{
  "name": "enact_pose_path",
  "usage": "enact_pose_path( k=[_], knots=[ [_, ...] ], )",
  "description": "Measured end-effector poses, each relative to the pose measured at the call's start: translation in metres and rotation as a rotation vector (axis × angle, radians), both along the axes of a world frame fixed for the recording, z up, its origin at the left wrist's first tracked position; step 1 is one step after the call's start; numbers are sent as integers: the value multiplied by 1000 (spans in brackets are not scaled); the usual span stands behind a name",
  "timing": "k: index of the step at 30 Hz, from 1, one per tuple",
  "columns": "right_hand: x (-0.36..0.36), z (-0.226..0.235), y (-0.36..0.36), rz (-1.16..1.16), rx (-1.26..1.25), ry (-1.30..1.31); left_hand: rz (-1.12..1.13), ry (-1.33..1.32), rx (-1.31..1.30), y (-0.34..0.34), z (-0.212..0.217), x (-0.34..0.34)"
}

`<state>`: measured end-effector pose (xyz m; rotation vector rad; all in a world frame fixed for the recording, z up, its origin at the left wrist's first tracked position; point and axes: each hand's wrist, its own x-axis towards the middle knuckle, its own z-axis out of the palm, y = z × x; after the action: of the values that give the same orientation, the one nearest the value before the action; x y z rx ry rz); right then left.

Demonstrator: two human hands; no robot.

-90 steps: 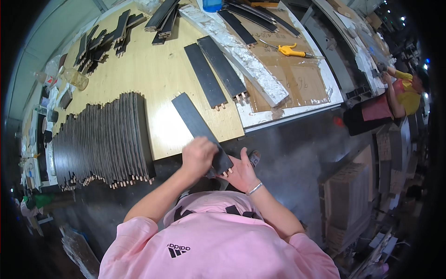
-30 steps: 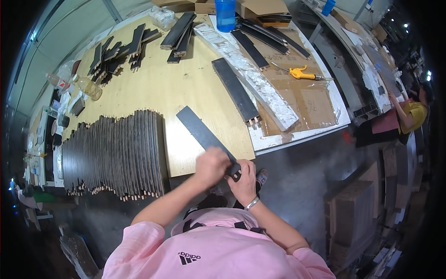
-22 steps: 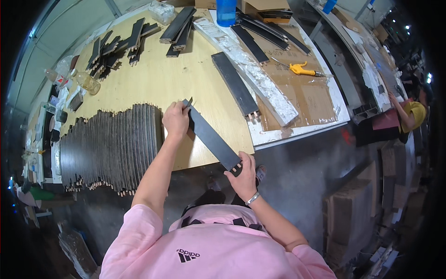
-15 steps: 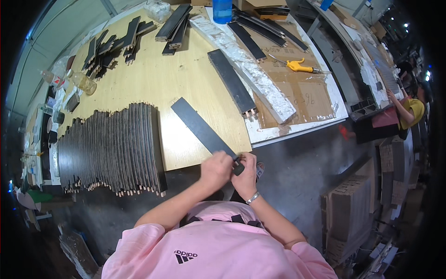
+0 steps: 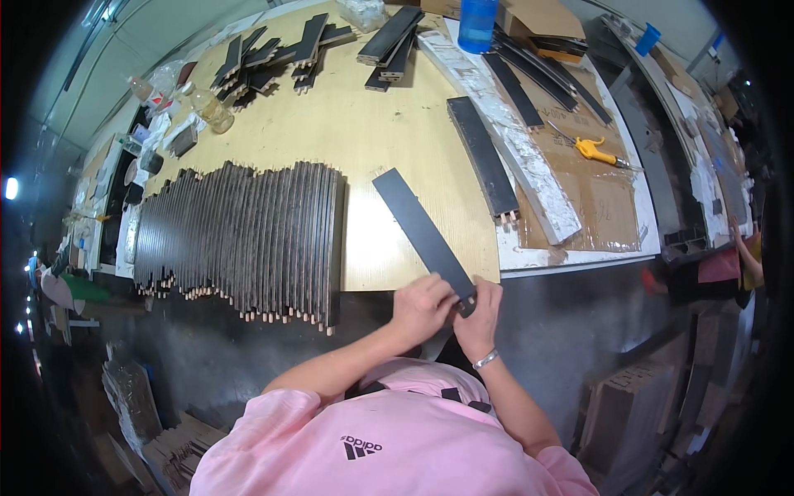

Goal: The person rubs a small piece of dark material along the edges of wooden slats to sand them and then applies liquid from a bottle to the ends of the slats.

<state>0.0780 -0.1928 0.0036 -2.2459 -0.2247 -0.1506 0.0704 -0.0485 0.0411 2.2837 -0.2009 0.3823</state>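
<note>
A flat black board [image 5: 420, 231] lies slantwise on the pale wooden table, its near end reaching past the front edge. Around that end, my right hand [image 5: 478, 321] is closed with curled fingers. My left hand [image 5: 423, 312] is beside it, its fingertips pinched together at the board's end; whatever they hold is too small or hidden to make out. Between the hands the dark end [image 5: 468, 307] shows. To the left stands a long row of black slats [image 5: 240, 236] with pale dowels at their ends. Another black board [image 5: 484, 161] with dowels lies to the right.
Loose black pieces [image 5: 310, 41] are piled at the far side of the table [image 5: 389, 124]. A white-smeared strip [image 5: 513, 136], a yellow air gun [image 5: 597, 151] and a blue container [image 5: 477, 26] are at the right. Bottles [image 5: 211, 112] stand far left. Stacked cartons [image 5: 624, 405] and another person [image 5: 728, 269] are beyond.
The view has swung left, so the table's contents sit farther right in it. Both hands stay at the board's near end, and the dark piece between them sticks out less.
</note>
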Motion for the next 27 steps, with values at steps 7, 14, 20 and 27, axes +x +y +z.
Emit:
enact_pose_path(
  k=[7, 14, 20, 27],
  knots=[
    [-16, -7, -4, 79, 759, 603, 327, 24, 46, 62, 8, 86],
    [-25, -13, -3, 60, 1325, 1143, 417, 107, 188, 108, -21, 150],
    [-23, -24, -13, 33, 1342, 1184, 174, -56, 245, 35, -41, 76],
    [-24, -24, -18, 74, 1327, 1234, 197, -43, 181, 30, -23, 83]
  ],
)
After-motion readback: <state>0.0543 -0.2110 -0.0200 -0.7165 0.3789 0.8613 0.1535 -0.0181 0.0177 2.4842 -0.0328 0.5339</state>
